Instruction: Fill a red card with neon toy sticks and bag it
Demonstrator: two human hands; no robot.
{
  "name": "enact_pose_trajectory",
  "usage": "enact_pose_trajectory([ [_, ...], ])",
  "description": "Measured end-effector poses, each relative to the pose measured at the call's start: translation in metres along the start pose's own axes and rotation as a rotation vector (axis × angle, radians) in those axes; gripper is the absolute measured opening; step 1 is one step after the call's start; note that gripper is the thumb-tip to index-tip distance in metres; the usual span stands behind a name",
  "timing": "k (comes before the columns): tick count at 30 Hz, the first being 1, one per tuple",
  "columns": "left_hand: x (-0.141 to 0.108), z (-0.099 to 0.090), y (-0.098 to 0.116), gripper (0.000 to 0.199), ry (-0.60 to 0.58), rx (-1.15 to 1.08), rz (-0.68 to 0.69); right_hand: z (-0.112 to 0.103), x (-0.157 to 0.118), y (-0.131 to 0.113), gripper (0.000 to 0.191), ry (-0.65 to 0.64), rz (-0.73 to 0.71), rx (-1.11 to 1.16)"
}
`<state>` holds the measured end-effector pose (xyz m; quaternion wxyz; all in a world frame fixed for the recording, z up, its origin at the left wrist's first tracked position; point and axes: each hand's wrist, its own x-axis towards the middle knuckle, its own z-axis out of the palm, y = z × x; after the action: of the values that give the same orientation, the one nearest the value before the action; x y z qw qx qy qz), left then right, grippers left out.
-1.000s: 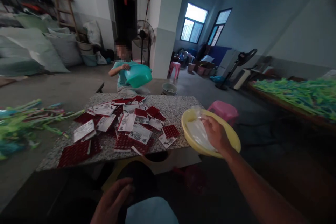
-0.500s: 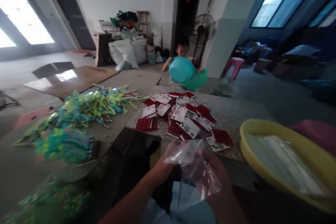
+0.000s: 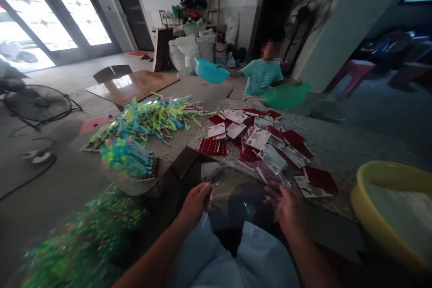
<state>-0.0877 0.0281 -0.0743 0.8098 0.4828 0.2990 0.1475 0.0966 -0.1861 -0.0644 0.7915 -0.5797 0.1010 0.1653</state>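
Note:
Between my hands a clear plastic bag [image 3: 222, 191] is stretched wide above my lap. My left hand [image 3: 195, 203] is closed, pinching the bag's left edge between thumb and fingers. My right hand [image 3: 286, 207] holds its right side, with some fingers spread behind the film. Just beyond the bag, red sheets with white printed cards [image 3: 258, 137] lie scattered on a speckled stone slab. Left of them is a heap of yellow-green and blue strip-like pieces [image 3: 151, 117]. A bunch of similar pieces [image 3: 126, 157] lies nearer, standing in a dark red holder.
A yellow basin [image 3: 362, 189] with clear plastic inside stands at my right. Across the slab a person [image 3: 261, 76] holds a blue basin [image 3: 211, 71] and a green basin [image 3: 286, 95]. Colourful material [image 3: 87, 238] is piled low at left, and a fan [image 3: 40, 103] lies beyond.
My hands have moved apart, and the crumpled bag is now spread between them. My view has turned left. Across the slab, the person has swung the blue basin out to the left.

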Motion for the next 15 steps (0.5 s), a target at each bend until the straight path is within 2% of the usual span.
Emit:
enact_pose_trajectory([
  [5,-0.011,-0.025,0.004,0.054,0.048,-0.054,-0.039,-0.001,-0.008,0.014,0.042,-0.081,0.051,-0.085],
  [9,-0.018,-0.044,0.011,0.057,0.098,0.046,-0.052,-0.005,-0.011,0.016,0.041,-0.135,0.085,-0.12],
  [15,-0.019,-0.055,0.009,0.05,0.156,0.078,0.035,-0.014,-0.004,0.026,0.049,-0.193,0.107,-0.314],
])
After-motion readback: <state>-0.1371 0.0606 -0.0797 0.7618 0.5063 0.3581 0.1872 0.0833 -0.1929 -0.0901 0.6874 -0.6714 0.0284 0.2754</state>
